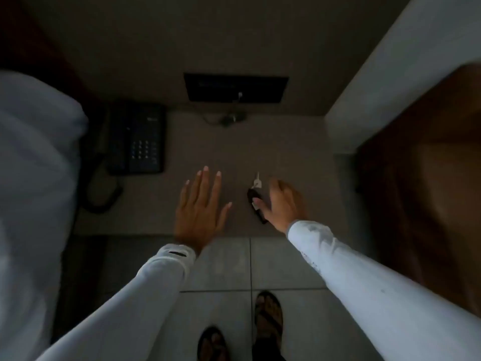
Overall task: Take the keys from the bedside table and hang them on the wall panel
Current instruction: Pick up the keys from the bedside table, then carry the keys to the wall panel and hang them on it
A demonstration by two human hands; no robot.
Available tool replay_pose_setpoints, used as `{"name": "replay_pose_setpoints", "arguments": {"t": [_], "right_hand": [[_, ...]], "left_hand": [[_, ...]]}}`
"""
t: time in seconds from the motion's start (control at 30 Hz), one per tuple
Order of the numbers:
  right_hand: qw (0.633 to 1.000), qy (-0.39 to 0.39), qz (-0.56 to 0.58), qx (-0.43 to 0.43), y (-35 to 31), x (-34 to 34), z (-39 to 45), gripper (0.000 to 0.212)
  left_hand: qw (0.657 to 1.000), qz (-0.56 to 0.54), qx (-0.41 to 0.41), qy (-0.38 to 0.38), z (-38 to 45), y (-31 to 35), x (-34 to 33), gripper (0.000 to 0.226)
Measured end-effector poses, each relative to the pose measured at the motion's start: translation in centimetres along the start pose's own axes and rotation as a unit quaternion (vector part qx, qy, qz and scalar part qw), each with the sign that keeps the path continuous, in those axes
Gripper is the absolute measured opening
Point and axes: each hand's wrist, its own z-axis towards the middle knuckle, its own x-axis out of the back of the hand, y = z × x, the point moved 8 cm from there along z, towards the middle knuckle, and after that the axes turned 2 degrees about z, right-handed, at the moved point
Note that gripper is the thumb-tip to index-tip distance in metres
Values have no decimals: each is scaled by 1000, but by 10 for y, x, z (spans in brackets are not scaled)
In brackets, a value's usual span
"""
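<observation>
Bedside table [286,142]: keys [255,198] near front edge.

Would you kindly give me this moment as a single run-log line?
phase: reaching | right hand: closing on keys, thumb touching | left hand: open, flat | keys: on bedside table | wall panel: no keys

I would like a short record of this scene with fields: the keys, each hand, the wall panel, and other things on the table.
keys: dark fob with a pale key, lying on the bedside table
right hand: closing around the keys, thumb touching the fob; not yet lifted
left hand: open, fingers spread, holding nothing
wall panel: dark, on the wall behind the table
other: black telephone at the table's left
</observation>
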Motion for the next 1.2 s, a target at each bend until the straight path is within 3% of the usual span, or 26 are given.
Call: {"name": "replay_pose_setpoints", "arguments": {"t": [0.2,0.37,0.53,0.67,0.77,0.9,1.07,1.2], "right_hand": [[990,-22,117,-78,18,-42,25,47],[986,-32,136,-86,16,-59,44,33],[972,-54,190,-126,19,-51,40,22],[983,-120,90,-110,21,-10,34,22],[985,-146,-36,-87,24,48,29,28],[989,-86,-69,-96,21,165,17,27],[984,71,77,-144,-1,347,-8,4],[947,180,238,-117,-27,496,-40,7]], "left_hand": [[997,-53,-1,-62,3,-11,-69,76],[998,-18,-26,-49,9,-15,-80,74],[998,-27,-20,-59,11,-15,-64,76],[998,-16,-22,-48,27,-15,-9,76],[999,-4,-30,-25,50,-11,57,75],[998,-8,-41,54,81,12,176,72],[986,-9,-85,143,115,69,343,72],[969,-4,-126,212,135,116,481,73]]}}
